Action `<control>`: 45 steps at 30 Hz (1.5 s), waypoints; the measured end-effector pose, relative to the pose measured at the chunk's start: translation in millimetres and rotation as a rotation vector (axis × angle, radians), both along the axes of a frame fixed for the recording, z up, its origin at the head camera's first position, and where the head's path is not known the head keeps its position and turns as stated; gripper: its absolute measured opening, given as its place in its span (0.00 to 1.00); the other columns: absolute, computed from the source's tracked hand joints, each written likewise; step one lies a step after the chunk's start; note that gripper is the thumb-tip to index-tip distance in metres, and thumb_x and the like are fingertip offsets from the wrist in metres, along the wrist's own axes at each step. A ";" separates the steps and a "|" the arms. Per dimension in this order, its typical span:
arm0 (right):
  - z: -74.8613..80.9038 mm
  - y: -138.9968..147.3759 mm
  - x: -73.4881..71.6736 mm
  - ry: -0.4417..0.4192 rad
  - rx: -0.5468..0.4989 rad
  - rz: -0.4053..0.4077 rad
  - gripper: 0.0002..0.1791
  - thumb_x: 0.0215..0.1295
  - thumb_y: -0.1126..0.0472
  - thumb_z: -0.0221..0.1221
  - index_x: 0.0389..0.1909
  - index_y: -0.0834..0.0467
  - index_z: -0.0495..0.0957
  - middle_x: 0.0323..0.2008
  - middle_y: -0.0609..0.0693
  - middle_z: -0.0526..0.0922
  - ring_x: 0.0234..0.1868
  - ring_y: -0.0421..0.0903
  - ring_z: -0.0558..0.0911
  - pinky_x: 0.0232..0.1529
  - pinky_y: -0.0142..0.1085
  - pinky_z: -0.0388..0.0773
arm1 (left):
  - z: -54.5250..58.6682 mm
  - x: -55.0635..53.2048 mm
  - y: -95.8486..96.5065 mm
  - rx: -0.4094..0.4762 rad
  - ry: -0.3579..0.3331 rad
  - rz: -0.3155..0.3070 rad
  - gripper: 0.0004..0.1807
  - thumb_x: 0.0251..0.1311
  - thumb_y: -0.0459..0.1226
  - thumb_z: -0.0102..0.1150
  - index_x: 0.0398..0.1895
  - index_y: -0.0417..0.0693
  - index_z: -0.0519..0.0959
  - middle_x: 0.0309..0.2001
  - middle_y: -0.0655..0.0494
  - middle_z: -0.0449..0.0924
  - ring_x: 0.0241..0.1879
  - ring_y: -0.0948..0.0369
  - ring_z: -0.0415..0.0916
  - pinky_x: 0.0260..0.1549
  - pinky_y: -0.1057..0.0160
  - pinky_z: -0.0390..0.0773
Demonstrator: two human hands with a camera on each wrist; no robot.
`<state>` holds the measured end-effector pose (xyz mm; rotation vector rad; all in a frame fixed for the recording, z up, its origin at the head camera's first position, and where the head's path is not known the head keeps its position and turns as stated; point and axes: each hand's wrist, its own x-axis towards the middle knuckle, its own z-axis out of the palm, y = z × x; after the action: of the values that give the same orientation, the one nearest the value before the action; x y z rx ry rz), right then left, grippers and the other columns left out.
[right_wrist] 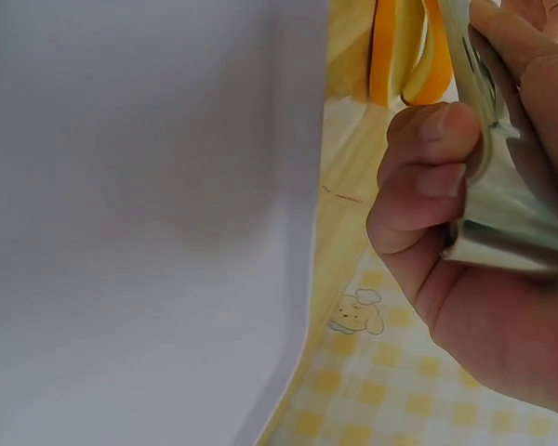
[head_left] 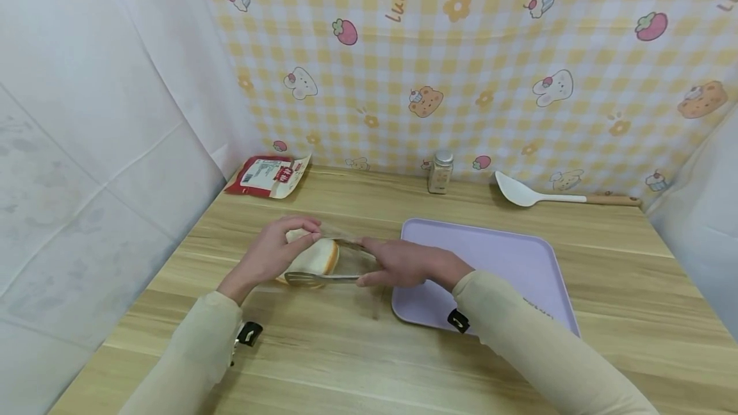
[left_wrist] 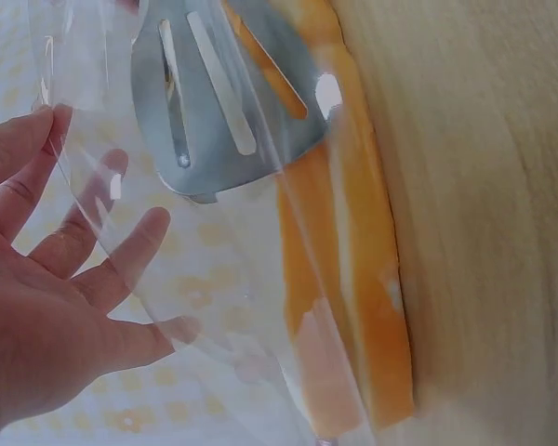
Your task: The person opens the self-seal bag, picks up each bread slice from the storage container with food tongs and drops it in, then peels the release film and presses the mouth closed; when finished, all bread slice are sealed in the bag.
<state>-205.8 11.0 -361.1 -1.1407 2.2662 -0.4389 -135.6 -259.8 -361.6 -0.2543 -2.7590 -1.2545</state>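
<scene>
Bread slices (head_left: 319, 257) with orange-brown crusts stand together on the left half of the table. A clear plastic bag (left_wrist: 79, 46) surrounds them. My left hand (head_left: 275, 253), at the far side of the bread, pinches the bag's edge between thumb and index finger while its other fingers spread behind the film. Metal tongs (head_left: 340, 278) are gripped in my right hand (head_left: 403, 264), fingers curled round their bent end. Their slotted head (left_wrist: 228, 102) lies against the side of the bread in the left wrist view, seen through the film. The tongs' arms are spread apart.
A lilac tray (head_left: 490, 242) lies under and beside my right forearm. Along the back are a red and white food packet (head_left: 268, 177), a seasoning jar (head_left: 441, 173) and a white ladle-like spoon (head_left: 519, 193) with a wooden handle end. A checked cloth hangs behind.
</scene>
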 end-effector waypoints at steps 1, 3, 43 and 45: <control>-0.8 0.4 0.1 -0.005 0.001 -0.006 0.48 0.77 0.35 0.56 0.85 0.52 0.48 0.68 0.58 0.80 0.64 0.48 0.82 0.65 0.46 0.78 | -0.5 -0.4 0.0 0.001 0.001 0.000 0.09 0.75 0.38 0.63 0.45 0.42 0.87 0.61 0.44 0.85 0.67 0.42 0.77 0.69 0.36 0.71; -2.4 1.1 0.2 -0.009 0.002 -0.014 0.48 0.76 0.34 0.56 0.85 0.52 0.48 0.68 0.58 0.80 0.63 0.47 0.82 0.65 0.46 0.78 | -1.8 -1.1 -0.2 0.003 0.000 0.002 0.09 0.74 0.38 0.63 0.45 0.42 0.87 0.61 0.44 0.85 0.67 0.42 0.77 0.69 0.36 0.71; 6.2 54.4 13.6 -0.034 -0.043 -0.108 0.52 0.72 0.33 0.62 0.86 0.50 0.48 0.16 0.41 0.72 0.18 0.37 0.66 0.28 0.34 0.70 | -16.6 -10.5 1.6 0.033 -0.006 0.031 0.08 0.74 0.36 0.63 0.47 0.42 0.87 0.60 0.40 0.84 0.66 0.41 0.77 0.69 0.35 0.71; 7.5 57.9 12.5 -0.026 -0.039 -0.114 0.52 0.72 0.33 0.62 0.85 0.51 0.48 0.15 0.41 0.71 0.18 0.37 0.65 0.28 0.34 0.70 | -17.4 -11.5 1.2 0.033 -0.011 0.033 0.09 0.75 0.37 0.62 0.48 0.42 0.87 0.61 0.40 0.84 0.66 0.41 0.77 0.69 0.35 0.71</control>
<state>-193.3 68.9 -353.6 -1.0225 2.3164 -0.5421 -147.1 -258.6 -379.0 -0.1998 -2.7374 -1.2953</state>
